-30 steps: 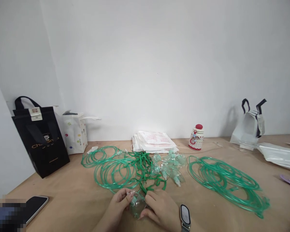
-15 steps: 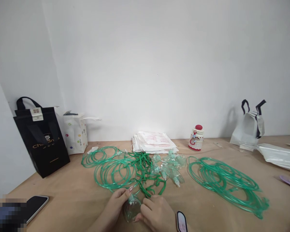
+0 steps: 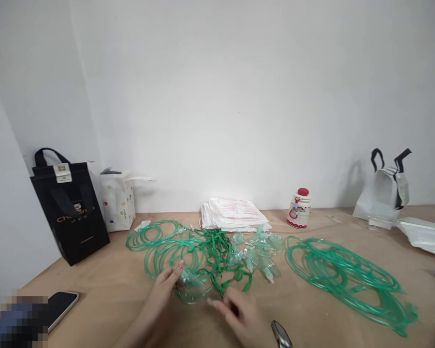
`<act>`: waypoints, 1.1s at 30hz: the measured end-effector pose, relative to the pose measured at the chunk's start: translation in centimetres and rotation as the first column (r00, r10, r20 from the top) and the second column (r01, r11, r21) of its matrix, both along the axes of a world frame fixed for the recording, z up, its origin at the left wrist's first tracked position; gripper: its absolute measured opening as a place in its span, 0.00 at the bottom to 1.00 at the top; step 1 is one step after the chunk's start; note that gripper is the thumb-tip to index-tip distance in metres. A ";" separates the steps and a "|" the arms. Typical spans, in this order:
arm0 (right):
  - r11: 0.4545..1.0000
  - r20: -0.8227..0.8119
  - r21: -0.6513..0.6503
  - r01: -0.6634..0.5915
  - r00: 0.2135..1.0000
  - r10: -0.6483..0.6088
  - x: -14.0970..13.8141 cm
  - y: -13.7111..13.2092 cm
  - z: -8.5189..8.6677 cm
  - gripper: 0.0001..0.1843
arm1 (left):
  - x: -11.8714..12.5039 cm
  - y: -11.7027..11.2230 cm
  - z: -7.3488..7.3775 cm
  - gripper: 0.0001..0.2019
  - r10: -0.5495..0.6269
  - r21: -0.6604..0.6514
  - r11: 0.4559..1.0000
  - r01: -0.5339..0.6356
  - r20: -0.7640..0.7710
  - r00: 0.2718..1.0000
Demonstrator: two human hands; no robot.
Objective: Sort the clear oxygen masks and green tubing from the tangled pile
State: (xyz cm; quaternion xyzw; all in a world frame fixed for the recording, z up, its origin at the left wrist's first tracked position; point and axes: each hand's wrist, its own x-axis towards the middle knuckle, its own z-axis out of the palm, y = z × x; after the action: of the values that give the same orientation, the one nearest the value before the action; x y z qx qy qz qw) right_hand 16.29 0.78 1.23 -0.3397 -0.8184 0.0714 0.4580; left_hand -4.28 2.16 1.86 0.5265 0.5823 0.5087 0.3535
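Observation:
My left hand [image 3: 168, 280] is closed on a clear oxygen mask [image 3: 193, 289], holding it by its upper left part over the tabletop. My right hand [image 3: 237, 309] is just right of the mask, its fingers curled and its thumb pointing at the mask's edge. Motion blurs it, and what lies inside the curled fingers is hidden. Right above it lies a tangle of green elastic straps [image 3: 217, 251]. More clear masks [image 3: 261, 256] are heaped to the right of the straps. Coils of green tubing [image 3: 159, 251] lie beyond my left hand.
Another bundle of green tubing [image 3: 348, 275] lies at right. White printed packets [image 3: 235, 215] are stacked by the wall, near a red-capped jar [image 3: 299, 209]. A black bag [image 3: 72, 212] and a white dotted bag [image 3: 118, 203] stand at left, above a phone [image 3: 61, 307].
My left hand has lifted the mask a little up and left. My right hand has come off the mask and moved slightly right. The view has shifted slightly.

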 end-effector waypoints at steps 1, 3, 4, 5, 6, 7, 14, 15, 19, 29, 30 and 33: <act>0.979 -0.125 -0.203 -0.023 0.992 -0.002 0.1 0.4 0.1 0.22 | -0.3 0.0 0.1 0.21 0.024 0.037 0.999 -0.022 -0.056 0.998; 0.854 -0.355 -0.493 -0.168 0.935 -0.021 0.2 1.1 0.3 0.24 | -1.0 0.0 0.1 0.19 0.105 0.112 0.990 -0.088 -0.152 0.983; 0.778 -0.438 -0.578 -0.246 0.898 -0.041 0.2 1.4 0.3 0.25 | -1.2 0.0 0.1 0.18 0.165 0.159 0.978 -0.134 -0.194 0.967; 0.711 -0.496 -0.631 -0.311 0.866 -0.061 0.2 1.7 0.3 0.25 | -1.4 0.0 0.1 0.19 0.228 0.226 0.958 -0.174 -0.238 0.944; 0.658 -0.532 -0.661 -0.359 0.843 -0.075 0.1 1.8 0.2 0.26 | -1.4 -0.1 0.0 0.20 0.276 0.306 0.934 -0.187 -0.280 0.920; 0.624 -0.557 -0.675 -0.394 0.826 -0.080 -0.1 1.8 0.1 0.26 | -1.2 -0.3 -0.1 0.19 0.297 0.383 0.909 -0.164 -0.319 0.900; 0.626 -0.547 -0.655 -0.423 0.837 -0.006 -0.6 1.0 -1.2 0.25 | 3.2 -3.0 -1.1 0.12 -0.308 0.208 0.900 0.384 -0.319 0.896; 0.645 -0.513 -0.652 -0.400 0.858 0.014 -0.6 0.9 -1.2 0.25 | 3.6 -3.2 -1.3 0.13 -0.347 0.177 0.898 0.404 -0.279 0.895; 0.748 -0.354 -0.596 -0.292 0.932 0.081 -0.4 0.7 -1.0 0.26 | 3.9 -3.4 -1.8 0.14 -0.373 0.131 0.909 0.397 -0.173 0.912; 0.799 -0.164 -0.564 -0.207 0.977 0.137 -0.2 -0.5 -0.2 0.23 | 3.6 -3.3 -2.0 0.16 -0.284 0.108 0.949 0.296 -0.118 0.952; 0.796 -0.181 -0.566 -0.214 0.974 0.133 -0.3 -0.5 -0.2 0.23 | 3.6 -3.3 -2.0 0.16 -0.280 0.107 0.949 0.296 -0.145 0.949; 0.648 -0.349 -0.694 -0.316 0.934 0.081 -0.3 0.4 -0.2 0.24 | 3.0 -3.0 -1.9 0.15 -0.265 0.158 0.934 0.321 -0.297 0.917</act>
State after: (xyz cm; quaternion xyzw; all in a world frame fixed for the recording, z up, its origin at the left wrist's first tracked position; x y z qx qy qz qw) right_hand 15.99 1.16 1.03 -0.3889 -0.6756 0.4953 0.3834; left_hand -1.28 -0.84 -0.04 0.7060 0.4843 0.4297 0.2871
